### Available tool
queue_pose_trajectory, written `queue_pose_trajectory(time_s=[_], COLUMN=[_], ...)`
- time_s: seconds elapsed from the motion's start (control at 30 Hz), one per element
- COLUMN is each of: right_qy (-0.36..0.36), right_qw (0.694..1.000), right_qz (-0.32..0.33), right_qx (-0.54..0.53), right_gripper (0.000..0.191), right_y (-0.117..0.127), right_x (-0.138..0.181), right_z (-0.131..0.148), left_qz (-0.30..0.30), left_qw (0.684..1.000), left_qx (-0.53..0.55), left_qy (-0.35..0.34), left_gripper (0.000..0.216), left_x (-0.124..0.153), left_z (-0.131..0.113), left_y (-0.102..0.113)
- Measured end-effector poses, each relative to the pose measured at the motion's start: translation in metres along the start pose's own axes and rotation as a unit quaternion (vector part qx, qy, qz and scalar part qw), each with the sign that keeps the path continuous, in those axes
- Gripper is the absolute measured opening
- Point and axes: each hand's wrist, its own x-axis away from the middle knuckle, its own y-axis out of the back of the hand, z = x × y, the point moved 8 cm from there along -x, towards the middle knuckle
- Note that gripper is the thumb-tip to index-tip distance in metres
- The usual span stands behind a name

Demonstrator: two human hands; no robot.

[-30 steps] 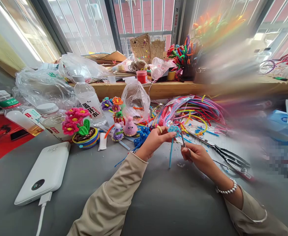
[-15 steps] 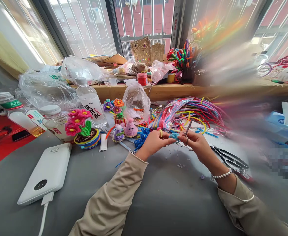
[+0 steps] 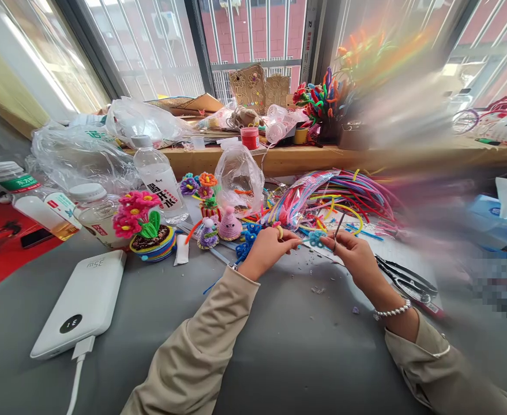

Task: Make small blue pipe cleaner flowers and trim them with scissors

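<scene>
A small light-blue pipe-cleaner flower (image 3: 316,239) is held up between my two hands over the grey table. My left hand (image 3: 267,252), with a yellow ring, is closed in a pinch at the flower's left end, where a short strand reaches its fingertips. My right hand (image 3: 357,257) pinches the flower's right side. It also carries slim dark scissors (image 3: 340,223), whose blades point up from the fingers. Just left of my left hand lie darker blue pipe-cleaner flowers (image 3: 247,245). Small fluff scraps (image 3: 317,290) lie on the table below.
Black-handled scissors (image 3: 406,279) lie right of my right hand. Behind are bundled pipe cleaners (image 3: 296,199). To the left stand crocheted figures (image 3: 229,223), a pink flower pot (image 3: 151,239), a water bottle (image 3: 158,178) and a white power bank (image 3: 80,302). The right side is blurred.
My hands have moved apart slightly, my right hand shifting right with the flower and scissors. More of the light-blue flower shows between the fingertips now.
</scene>
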Motion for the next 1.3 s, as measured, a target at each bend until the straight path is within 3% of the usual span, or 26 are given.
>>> queue_pose_trajectory(time_s=[0.13,0.27,0.43,0.57,0.73,0.8,0.87,1.07,1.3], right_qy=[-0.034,-0.089,-0.126,-0.145,-0.133,-0.128,-0.131,-0.105,-0.09], right_qw=[0.994,0.976,0.948,0.922,0.917,0.924,0.931,0.963,0.973], right_qz=[-0.086,-0.144,-0.168,-0.169,-0.124,-0.104,-0.084,-0.018,-0.027], right_qx=[-0.051,-0.14,-0.237,-0.316,-0.355,-0.346,-0.33,-0.246,-0.21], right_gripper=[0.031,0.031,0.03,0.031,0.027,0.026,0.026,0.026,0.025], right_y=[0.017,0.024,0.022,0.019,0.003,-0.005,-0.014,-0.028,-0.025], right_x=[-0.001,0.001,0.004,0.006,0.007,0.009,0.012,0.017,0.015], right_z=[-0.01,-0.023,-0.025,-0.024,-0.019,-0.015,-0.012,-0.002,-0.007], left_qz=[-0.125,-0.268,-0.343,-0.316,-0.148,-0.111,-0.109,-0.177,-0.176], left_qw=[0.99,0.958,0.93,0.92,0.953,0.958,0.959,0.959,0.965], left_qx=[-0.041,-0.046,0.078,0.219,0.264,0.264,0.262,0.22,0.182], left_qy=[-0.04,-0.092,-0.107,-0.076,-0.002,0.0,-0.002,-0.038,-0.07], left_gripper=[0.016,0.016,0.021,0.025,0.033,0.032,0.032,0.025,0.027], left_x=[0.005,0.018,0.025,0.019,0.008,0.008,0.008,0.011,0.013], left_z=[-0.011,-0.025,-0.021,-0.01,-0.01,-0.012,-0.012,-0.014,-0.02], left_y=[0.022,0.045,0.059,0.053,0.015,0.006,0.004,0.016,0.015])
